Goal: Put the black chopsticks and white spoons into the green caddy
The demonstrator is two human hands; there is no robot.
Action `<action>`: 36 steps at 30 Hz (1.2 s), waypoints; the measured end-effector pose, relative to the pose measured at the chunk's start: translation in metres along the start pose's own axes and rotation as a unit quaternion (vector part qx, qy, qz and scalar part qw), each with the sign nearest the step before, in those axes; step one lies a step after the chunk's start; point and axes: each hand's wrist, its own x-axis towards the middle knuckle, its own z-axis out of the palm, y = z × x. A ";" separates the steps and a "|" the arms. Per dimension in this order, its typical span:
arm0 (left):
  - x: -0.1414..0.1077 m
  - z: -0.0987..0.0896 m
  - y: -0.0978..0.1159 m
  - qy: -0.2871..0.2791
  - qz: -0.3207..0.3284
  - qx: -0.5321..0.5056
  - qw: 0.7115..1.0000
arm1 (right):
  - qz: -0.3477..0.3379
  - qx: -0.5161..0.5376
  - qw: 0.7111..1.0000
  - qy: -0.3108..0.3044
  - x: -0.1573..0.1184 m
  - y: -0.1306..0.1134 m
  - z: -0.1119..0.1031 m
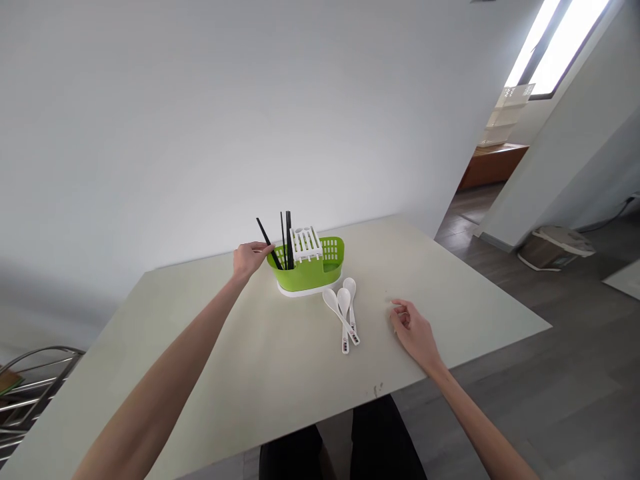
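Note:
A green cutlery basket (309, 276) with perforated walls stands on a white base tray near the wall. Black chopsticks (289, 233) rise from its left compartment, one or two leaning left. My left hand (250, 257) is at the basket's left end, its fingertips closed on the leaning chopsticks, next to the rim. A white slotted rack (305, 244) is on the middle of the basket. In front, three white spoons (344, 304) lie overlapping on the table. My right hand (414, 332) rests to their right, fingers loosely curled and apart, holding nothing.
The pale table (210, 380) meets a white wall behind. A metal rack (35, 387) stands at the lower left. On the floor at right sits a lidded bin (555, 248), with a doorway and window beyond. My legs are below the table's front edge.

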 end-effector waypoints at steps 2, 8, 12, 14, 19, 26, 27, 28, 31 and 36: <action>-0.007 -0.001 -0.004 0.012 0.009 -0.011 1.000 | 0.001 -0.001 1.000 0.002 0.000 0.000 0.000; -0.048 -0.003 -0.049 0.113 -0.015 -0.065 0.991 | -0.011 -0.011 1.000 0.001 0.000 0.004 0.001; -0.096 -0.007 -0.096 0.090 -0.060 -0.064 0.992 | -0.024 -0.033 0.999 -0.005 0.000 0.006 0.002; -0.120 -0.013 -0.115 0.065 -0.067 -0.053 0.994 | -0.023 -0.053 0.998 -0.011 0.000 0.005 0.003; -0.162 -0.035 -0.133 0.003 -0.032 -0.060 0.998 | -0.029 -0.074 0.995 -0.064 0.007 -0.004 0.009; -0.177 -0.042 -0.131 -0.029 -0.020 -0.056 0.998 | 0.016 -0.137 0.977 -0.160 0.041 -0.036 0.037; -0.177 -0.042 -0.131 -0.029 -0.017 -0.056 0.998 | 0.018 -0.146 0.975 -0.167 0.045 -0.040 0.041; -0.178 -0.042 -0.131 -0.029 -0.015 -0.054 0.998 | 0.019 -0.152 0.973 -0.175 0.049 -0.045 0.044; -0.179 -0.042 -0.131 -0.030 -0.008 -0.044 0.999 | 0.026 -0.177 0.961 -0.213 0.053 -0.055 0.050; -0.180 -0.042 -0.132 -0.033 0.007 -0.025 0.999 | 0.041 -0.214 0.937 -0.272 0.047 -0.064 0.052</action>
